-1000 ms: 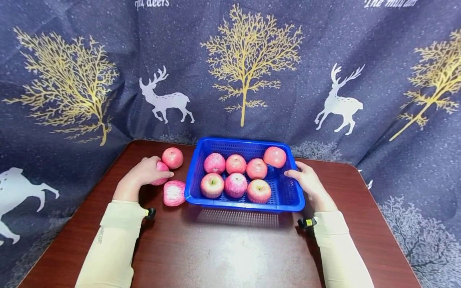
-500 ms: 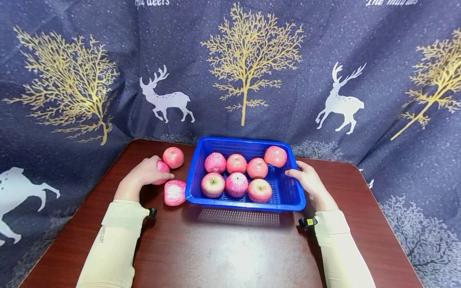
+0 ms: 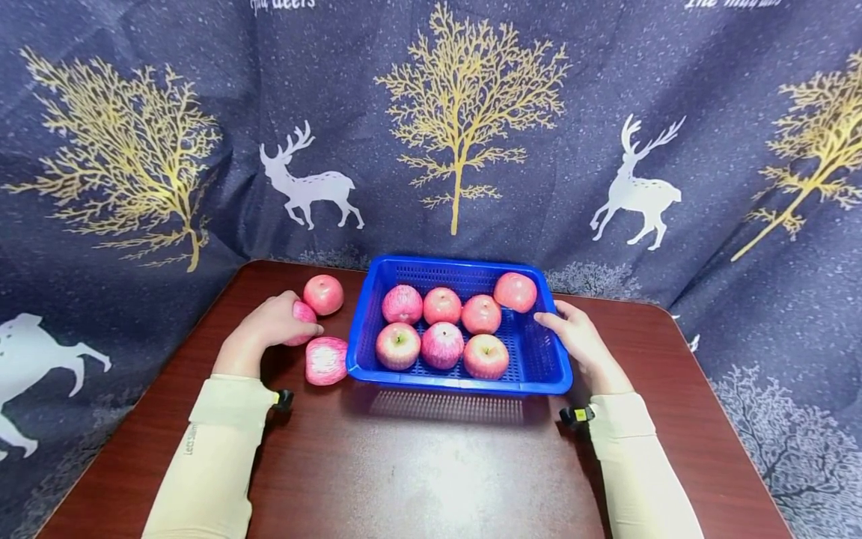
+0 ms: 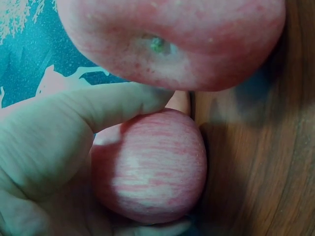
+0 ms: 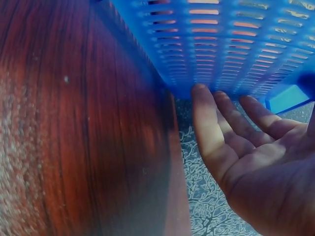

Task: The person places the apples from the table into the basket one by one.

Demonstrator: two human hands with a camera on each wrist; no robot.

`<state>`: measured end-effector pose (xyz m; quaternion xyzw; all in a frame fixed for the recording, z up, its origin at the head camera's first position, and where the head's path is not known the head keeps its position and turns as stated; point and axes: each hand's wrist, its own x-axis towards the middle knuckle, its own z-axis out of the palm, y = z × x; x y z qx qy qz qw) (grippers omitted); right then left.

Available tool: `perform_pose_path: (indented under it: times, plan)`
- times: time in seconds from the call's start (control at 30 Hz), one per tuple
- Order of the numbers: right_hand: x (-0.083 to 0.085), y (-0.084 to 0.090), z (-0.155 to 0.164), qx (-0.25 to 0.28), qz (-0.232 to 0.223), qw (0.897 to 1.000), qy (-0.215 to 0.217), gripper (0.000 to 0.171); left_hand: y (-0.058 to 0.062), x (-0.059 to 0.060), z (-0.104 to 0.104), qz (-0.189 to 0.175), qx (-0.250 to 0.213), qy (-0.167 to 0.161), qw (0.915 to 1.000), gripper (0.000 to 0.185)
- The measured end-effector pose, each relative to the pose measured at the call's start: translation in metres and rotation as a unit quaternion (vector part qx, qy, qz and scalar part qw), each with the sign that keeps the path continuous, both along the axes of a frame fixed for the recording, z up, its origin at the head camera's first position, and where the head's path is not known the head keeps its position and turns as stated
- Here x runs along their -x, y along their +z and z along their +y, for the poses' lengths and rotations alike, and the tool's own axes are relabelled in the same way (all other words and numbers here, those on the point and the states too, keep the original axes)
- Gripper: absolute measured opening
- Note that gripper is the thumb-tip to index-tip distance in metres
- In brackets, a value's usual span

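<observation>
My left hand (image 3: pixel 266 329) holds a red-streaked apple (image 3: pixel 304 320) on the left side of the table, its thumb along the near side. In the left wrist view the gripped apple (image 4: pixel 152 167) lies in the curl of the hand. A second apple (image 3: pixel 326 361) sits close by, against the left end of a blue plastic basket (image 3: pixel 458 384). Another apple (image 3: pixel 323 294) rests just behind the held one. At the basket's right end, my right hand (image 3: pixel 584 344) grips the rim, thumb over the inside. The right wrist view has its fingertips (image 5: pixel 202 96) against the perforated outer wall.
Several apples (image 3: pixel 442 345) lie inside the basket in two rough rows, with bare floor toward its right end. The brown wooden table (image 3: pixel 417 479) reaches a dark printed cloth (image 3: pixel 451 150) hanging behind it.
Almost nothing differs. The whole head view shifts very slightly; both hands keep their places on the apple and the basket rim.
</observation>
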<state>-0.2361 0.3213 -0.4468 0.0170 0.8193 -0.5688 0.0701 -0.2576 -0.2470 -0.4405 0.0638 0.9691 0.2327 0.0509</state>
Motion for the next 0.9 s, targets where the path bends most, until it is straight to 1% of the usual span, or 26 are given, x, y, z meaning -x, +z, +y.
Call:
perform_pose_path:
  times: [0.17,0.37,0.47,0.6,0.7,0.77,0.87,0.9]
  plan:
    - [0.000,0.000,0.000,-0.001,-0.002,1.000,-0.006,0.062,0.001,0.000,-0.003,-0.003,0.000,0.006,1.0000,0.064]
    - [-0.001,0.002,0.001,-0.004,-0.015,1.000,-0.020,0.071,0.000,-0.001,-0.005,-0.007,0.004,0.008,0.9999,0.068]
    - [-0.002,0.002,0.002,-0.004,-0.015,1.000,-0.025,0.073,0.002,-0.002,-0.007,-0.008,0.008,0.013,0.9998,0.067]
    - [-0.001,0.001,0.003,0.000,-0.004,1.000,-0.028,0.069,0.007,-0.004,-0.012,0.001,0.003,0.025,0.9997,0.059]
    - [0.000,0.000,0.002,-0.002,0.015,0.999,-0.032,0.063,0.011,-0.005,-0.016,0.012,-0.011,0.028,0.9995,0.050]
    - [0.001,0.000,0.002,-0.002,0.028,0.999,-0.035,0.059,0.014,-0.006,-0.018,0.021,-0.019,0.029,0.9992,0.049]
    - [0.001,-0.001,0.001,0.003,0.040,0.999,-0.035,0.055,0.019,-0.009,-0.020,0.037,-0.026,0.035,0.9984,0.057]
    - [0.001,-0.001,0.001,0.008,0.041,0.999,-0.035,0.054,0.022,-0.010,-0.020,0.043,-0.027,0.037,0.9980,0.063]
